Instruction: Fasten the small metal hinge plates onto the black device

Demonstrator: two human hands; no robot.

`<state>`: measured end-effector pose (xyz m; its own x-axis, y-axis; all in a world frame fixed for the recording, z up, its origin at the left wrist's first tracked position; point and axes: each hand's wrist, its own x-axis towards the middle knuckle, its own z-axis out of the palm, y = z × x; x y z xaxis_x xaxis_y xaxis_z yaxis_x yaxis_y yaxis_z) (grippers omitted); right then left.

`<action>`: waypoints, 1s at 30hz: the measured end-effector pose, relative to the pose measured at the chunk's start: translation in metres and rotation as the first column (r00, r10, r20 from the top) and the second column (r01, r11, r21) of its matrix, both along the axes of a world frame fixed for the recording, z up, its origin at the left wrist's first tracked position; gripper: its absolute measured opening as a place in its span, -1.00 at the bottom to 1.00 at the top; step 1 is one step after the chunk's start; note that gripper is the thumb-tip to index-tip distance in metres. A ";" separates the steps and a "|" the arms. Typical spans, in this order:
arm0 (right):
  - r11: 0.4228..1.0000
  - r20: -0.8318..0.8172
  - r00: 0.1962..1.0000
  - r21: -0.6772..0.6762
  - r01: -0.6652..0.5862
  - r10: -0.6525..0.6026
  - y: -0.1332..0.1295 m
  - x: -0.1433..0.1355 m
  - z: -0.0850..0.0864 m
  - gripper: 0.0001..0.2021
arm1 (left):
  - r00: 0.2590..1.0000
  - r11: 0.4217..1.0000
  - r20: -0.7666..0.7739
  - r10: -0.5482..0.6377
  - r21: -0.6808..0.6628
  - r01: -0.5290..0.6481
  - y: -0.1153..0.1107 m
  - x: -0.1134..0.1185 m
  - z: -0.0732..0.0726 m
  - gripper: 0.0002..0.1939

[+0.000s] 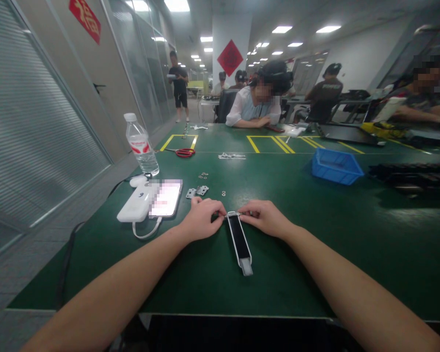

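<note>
A narrow black strip with a white rim point(239, 237) lies lengthwise in front of me on the green table, a grey tab point(246, 267) sticking out at its near end. My left hand point(205, 218) is closed in a pinch at the far left corner of the strip. At the far right corner, my right hand point(267, 217) also pinches, thumb against fingers. Something small and thin shows at the right fingertips, too small to name. Beyond my left hand lie small metal plates point(203, 190) and several tiny metal rings point(223, 193).
To the left are a white power bank point(134, 204), a cabled phone point(167, 198) and a water bottle point(142, 146). Red-handled scissors point(185, 153) and thin white pieces point(231, 156) lie farther back. A blue bin point(336, 166) stands right. A person point(258, 100) sits opposite.
</note>
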<state>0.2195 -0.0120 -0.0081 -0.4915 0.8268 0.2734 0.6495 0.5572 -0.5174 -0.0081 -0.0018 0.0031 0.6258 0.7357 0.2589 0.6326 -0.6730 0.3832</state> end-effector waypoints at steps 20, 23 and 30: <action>1.000 -0.006 1.000 0.013 0.005 -0.005 -0.002 0.004 0.002 -0.87 | 0.999 0.999 -0.020 -0.033 0.031 0.034 0.000 -0.001 0.001 -0.89; 1.000 0.009 1.000 0.001 0.012 -0.012 -0.002 0.005 0.003 -0.88 | 1.000 0.999 0.000 0.008 0.038 -0.008 0.000 -0.001 0.002 -0.88; 0.999 0.031 0.999 -0.032 0.014 -0.013 -0.002 0.005 0.006 -0.89 | 0.986 0.985 0.016 0.169 0.043 -0.169 0.014 0.002 0.000 -0.68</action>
